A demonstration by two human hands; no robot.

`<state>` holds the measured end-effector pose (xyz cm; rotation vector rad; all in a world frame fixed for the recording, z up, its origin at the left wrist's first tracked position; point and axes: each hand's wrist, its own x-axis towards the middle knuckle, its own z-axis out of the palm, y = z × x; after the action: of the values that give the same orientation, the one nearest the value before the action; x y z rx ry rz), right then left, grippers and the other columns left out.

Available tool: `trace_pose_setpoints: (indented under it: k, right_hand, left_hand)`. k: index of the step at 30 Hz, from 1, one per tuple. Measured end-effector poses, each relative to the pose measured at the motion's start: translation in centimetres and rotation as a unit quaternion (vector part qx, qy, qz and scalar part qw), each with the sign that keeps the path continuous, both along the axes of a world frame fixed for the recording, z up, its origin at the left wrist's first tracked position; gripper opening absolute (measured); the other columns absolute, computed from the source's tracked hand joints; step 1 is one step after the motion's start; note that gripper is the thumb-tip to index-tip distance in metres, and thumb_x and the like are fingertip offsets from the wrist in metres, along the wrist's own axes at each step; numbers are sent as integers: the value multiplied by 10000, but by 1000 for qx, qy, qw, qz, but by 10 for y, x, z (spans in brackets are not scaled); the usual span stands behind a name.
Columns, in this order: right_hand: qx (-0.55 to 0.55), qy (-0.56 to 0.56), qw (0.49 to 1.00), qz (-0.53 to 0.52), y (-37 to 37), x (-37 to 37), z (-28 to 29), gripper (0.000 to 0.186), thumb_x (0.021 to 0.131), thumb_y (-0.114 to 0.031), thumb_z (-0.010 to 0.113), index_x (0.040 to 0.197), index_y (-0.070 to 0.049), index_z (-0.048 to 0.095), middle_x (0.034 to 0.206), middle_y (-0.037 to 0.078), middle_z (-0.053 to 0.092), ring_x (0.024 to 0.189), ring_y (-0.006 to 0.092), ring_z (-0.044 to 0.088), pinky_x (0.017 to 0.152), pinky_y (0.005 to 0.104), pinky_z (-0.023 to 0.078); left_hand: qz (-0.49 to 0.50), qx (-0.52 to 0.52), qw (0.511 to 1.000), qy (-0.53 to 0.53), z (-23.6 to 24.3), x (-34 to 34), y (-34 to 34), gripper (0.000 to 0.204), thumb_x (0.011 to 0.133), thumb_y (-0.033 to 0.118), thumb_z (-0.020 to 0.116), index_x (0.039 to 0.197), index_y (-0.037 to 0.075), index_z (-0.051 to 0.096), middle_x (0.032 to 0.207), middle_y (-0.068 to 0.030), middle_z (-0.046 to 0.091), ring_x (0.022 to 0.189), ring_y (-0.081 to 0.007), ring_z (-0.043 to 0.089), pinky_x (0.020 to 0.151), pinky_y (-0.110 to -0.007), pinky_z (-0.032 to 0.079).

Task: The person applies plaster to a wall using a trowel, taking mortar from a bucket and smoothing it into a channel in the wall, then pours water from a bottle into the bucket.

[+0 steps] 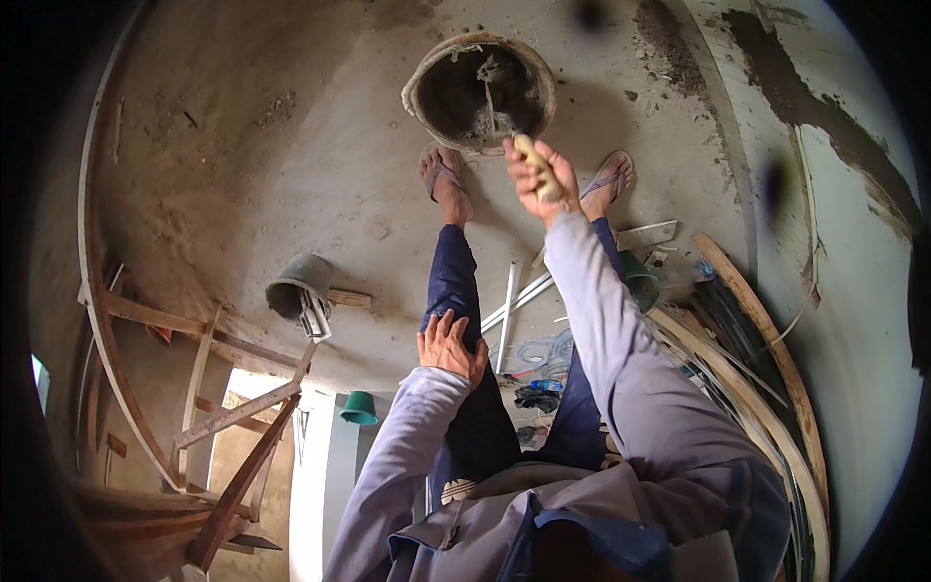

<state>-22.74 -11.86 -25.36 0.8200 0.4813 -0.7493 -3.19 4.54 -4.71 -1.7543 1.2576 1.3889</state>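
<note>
Our right hand (pixel 527 184) was wrapped round a pale tool handle (pixel 536 167), right by the near rim of the big bucket (pixel 547 92); we couldn't tell what shape the tool's far end had. Hands were well apart: our left hand (pixel 452 349) lay fingers spread on our left knee (pixel 451 296), closer to us than that bucket. It had grey mix (pixel 509 107) inside. Left of it and nearer us, metal tools (pixel 312 315) poked out of a smaller grey bucket (pixel 312 267).

Smooth handle (pixel 538 167), rough crusted bucket (pixel 411 97), gritty matt floor (pixel 339 136), cloth trousers (pixel 453 267)
</note>
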Motion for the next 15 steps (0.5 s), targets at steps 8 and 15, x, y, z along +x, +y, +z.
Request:
trace_pose_setpoints:
  k: [8, 15]
  right_hand:
    - [-328, 502, 501, 623, -54, 8, 24, 373, 919, -338, 349, 917, 18, 460, 799, 216, 538, 490, 245, 582, 579, 378, 518]
    - [-548, 269, 47, 791, -77, 28, -10, 270, 842, -93, 481, 1057, 46, 565, 1012, 158, 619, 867, 263, 634, 707, 362, 532]
  left_hand:
    - [8, -25, 1000, 6, -1, -1, 7, 525, 780, 372, 600, 1229, 110, 529, 1370, -133, 411, 1315, -341, 294, 1080, -479, 220]
    - [13, -33, 999, -5, 0, -2, 11, 519, 778, 369, 602, 1224, 113, 531, 1367, -130, 413, 1316, -339, 292, 1079, -470, 226]
